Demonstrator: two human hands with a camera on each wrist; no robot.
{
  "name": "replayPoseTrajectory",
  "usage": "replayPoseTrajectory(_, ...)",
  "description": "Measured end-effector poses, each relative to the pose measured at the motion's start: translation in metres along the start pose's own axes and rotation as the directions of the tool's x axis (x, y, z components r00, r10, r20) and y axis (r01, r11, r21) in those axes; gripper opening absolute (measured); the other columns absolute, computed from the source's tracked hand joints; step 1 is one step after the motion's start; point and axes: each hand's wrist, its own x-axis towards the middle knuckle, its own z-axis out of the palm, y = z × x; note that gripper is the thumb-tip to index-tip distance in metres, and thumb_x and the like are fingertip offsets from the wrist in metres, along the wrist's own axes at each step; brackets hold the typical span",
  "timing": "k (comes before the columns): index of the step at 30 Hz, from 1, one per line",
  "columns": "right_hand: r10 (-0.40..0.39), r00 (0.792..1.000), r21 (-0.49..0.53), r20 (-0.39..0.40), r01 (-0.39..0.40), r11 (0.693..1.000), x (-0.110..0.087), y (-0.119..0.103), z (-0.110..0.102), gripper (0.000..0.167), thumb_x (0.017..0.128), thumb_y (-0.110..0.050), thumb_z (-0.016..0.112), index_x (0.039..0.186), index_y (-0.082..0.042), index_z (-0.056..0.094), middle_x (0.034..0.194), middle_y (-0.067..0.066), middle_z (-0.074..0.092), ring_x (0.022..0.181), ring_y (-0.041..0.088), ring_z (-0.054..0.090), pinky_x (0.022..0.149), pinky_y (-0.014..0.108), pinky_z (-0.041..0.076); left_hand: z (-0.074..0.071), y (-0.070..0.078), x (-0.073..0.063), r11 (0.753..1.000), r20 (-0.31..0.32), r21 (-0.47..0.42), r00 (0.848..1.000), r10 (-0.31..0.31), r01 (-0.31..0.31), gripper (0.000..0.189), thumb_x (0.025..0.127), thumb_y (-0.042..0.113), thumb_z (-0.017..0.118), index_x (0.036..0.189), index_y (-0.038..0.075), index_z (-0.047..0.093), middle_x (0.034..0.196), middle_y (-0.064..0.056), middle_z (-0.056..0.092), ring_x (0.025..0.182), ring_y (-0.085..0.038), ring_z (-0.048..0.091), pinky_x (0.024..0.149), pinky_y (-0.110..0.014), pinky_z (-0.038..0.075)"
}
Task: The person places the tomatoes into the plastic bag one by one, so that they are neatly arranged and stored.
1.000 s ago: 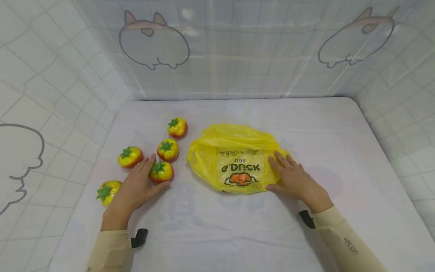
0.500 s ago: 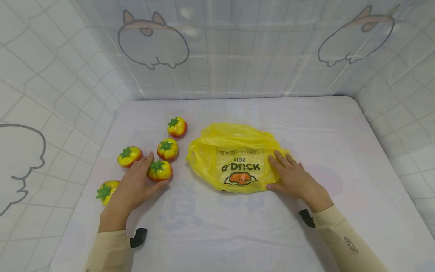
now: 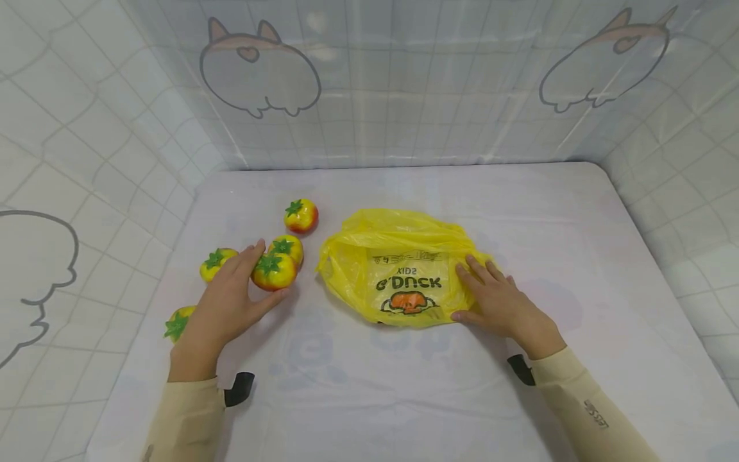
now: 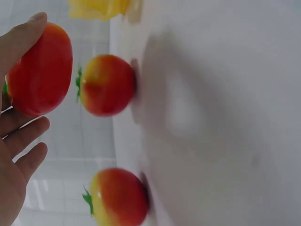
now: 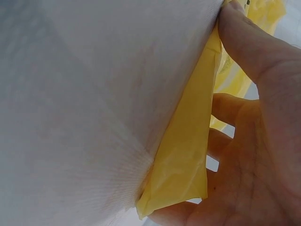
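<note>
My left hand (image 3: 225, 305) grips a red-and-yellow toy persimmon (image 3: 274, 271) with a green leafy top, thumb on one side and fingers on the other. In the left wrist view this persimmon (image 4: 44, 70) is off the table, and the other fingers are spread below it. A yellow plastic bag (image 3: 346, 276) with a printed duck logo lies flat at the middle of the table. My right hand (image 3: 499, 305) rests on the bag's right side with fingers spread. In the right wrist view the bag's edge (image 5: 181, 155) shows beside the thumb and palm.
Another persimmon (image 3: 288, 246) sits just behind the held one, partly hidden. A further persimmon (image 3: 301, 215) stands farther back. Left of my left hand are a persimmon (image 3: 215, 263) and one more persimmon (image 3: 180, 323), both partly covered. Tile-patterned sheets surround the white-covered table (image 3: 369, 398).
My left hand has taken the persimmon up off the table and moved slightly away from the body, so it now overlaps the one behind. My right hand and the bag stay put.
</note>
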Motion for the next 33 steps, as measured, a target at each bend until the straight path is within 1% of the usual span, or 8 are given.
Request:
replayPoseTrajectory(2,0.003,1.0,0.001,0.002,-0.003,1.0,0.0,0.0,0.0,0.097,0.092,-0.057,0.07,0.163,-0.008,0.025,0.171,0.021,0.012,0.151,0.057,0.014,0.11,0.08,0.025,0.001,0.003,0.005,1.0,-0.011,-0.005,1.0,0.016,-0.016,0.098,0.084,0.043,0.084,0.16,0.007,0.035,0.155,-0.025,0.046,0.139,-0.045,0.045,0.112,-0.065,0.038)
replayPoseTrajectory(10,-0.001,1.0,0.011,0.003,0.001,1.0,0.001,-0.001,-0.002,0.096,0.093,-0.055,0.07,0.163,-0.007,0.025,0.17,0.022,0.012,0.151,0.057,0.014,0.11,0.08,0.024,0.002,0.019,0.023,0.998,0.011,-0.022,0.998,0.066,-0.066,0.097,0.084,0.048,0.083,0.161,0.012,0.035,0.156,-0.02,0.047,0.142,-0.04,0.045,0.115,-0.062,0.037)
replayPoseTrajectory(17,0.012,1.0,0.013,0.0,-0.012,1.0,0.0,-0.001,-0.001,0.097,0.092,-0.055,0.071,0.163,-0.007,0.026,0.17,0.021,0.013,0.151,0.057,0.014,0.111,0.08,0.023,0.007,0.026,0.037,0.992,-0.037,-0.045,0.993,0.113,-0.114,0.094,0.083,0.043,0.085,0.158,0.011,0.039,0.153,-0.019,0.05,0.136,-0.041,0.051,0.112,-0.061,0.041)
replayPoseTrajectory(19,0.014,1.0,0.01,-0.002,-0.014,1.0,0.0,-0.001,-0.001,0.097,0.092,-0.055,0.071,0.163,-0.007,0.026,0.17,0.021,0.014,0.151,0.057,0.014,0.11,0.08,0.024,0.008,0.028,0.041,0.992,-0.025,-0.064,0.994,0.104,-0.105,0.094,0.083,0.043,0.085,0.159,0.013,0.038,0.154,-0.017,0.049,0.137,-0.041,0.05,0.113,-0.062,0.04)
replayPoseTrajectory(22,0.016,1.0,0.005,-0.003,-0.016,1.0,-0.001,-0.001,-0.001,0.097,0.092,-0.055,0.071,0.163,-0.008,0.026,0.17,0.021,0.014,0.151,0.057,0.014,0.11,0.08,0.024,0.01,0.033,0.047,0.993,0.024,-0.091,0.997,0.077,-0.074,0.094,0.085,0.049,0.082,0.161,0.019,0.035,0.158,-0.014,0.046,0.14,-0.041,0.046,0.114,-0.064,0.038)
replayPoseTrajectory(26,0.016,1.0,0.006,-0.009,-0.016,1.0,-0.002,-0.001,-0.001,0.096,0.092,-0.054,0.071,0.163,-0.007,0.027,0.17,0.021,0.014,0.151,0.057,0.015,0.11,0.08,0.025,0.015,0.038,0.056,0.991,0.073,-0.124,0.995,0.067,-0.057,0.092,0.086,0.056,0.078,0.16,0.02,0.036,0.16,-0.013,0.043,0.142,-0.04,0.044,0.115,-0.064,0.036)
replayPoseTrajectory(31,0.007,1.0,0.015,-0.008,-0.007,1.0,-0.001,-0.001,-0.001,0.095,0.092,-0.054,0.071,0.163,-0.007,0.027,0.17,0.022,0.015,0.151,0.057,0.015,0.109,0.081,0.025,0.023,0.045,0.064,0.99,0.108,-0.118,0.99,0.091,-0.079,0.092,0.086,0.056,0.078,0.159,0.015,0.039,0.158,-0.012,0.046,0.143,-0.038,0.044,0.117,-0.063,0.034)
replayPoseTrajectory(33,0.01,1.0,0.012,-0.006,-0.01,1.0,-0.001,-0.001,-0.001,0.096,0.092,-0.055,0.071,0.163,-0.008,0.027,0.17,0.021,0.014,0.151,0.057,0.015,0.109,0.081,0.025,0.026,0.05,0.067,0.988,0.114,-0.119,0.987,0.116,-0.103,0.091,0.086,0.055,0.078,0.157,0.012,0.04,0.157,-0.012,0.047,0.144,-0.037,0.044,0.117,-0.062,0.034)
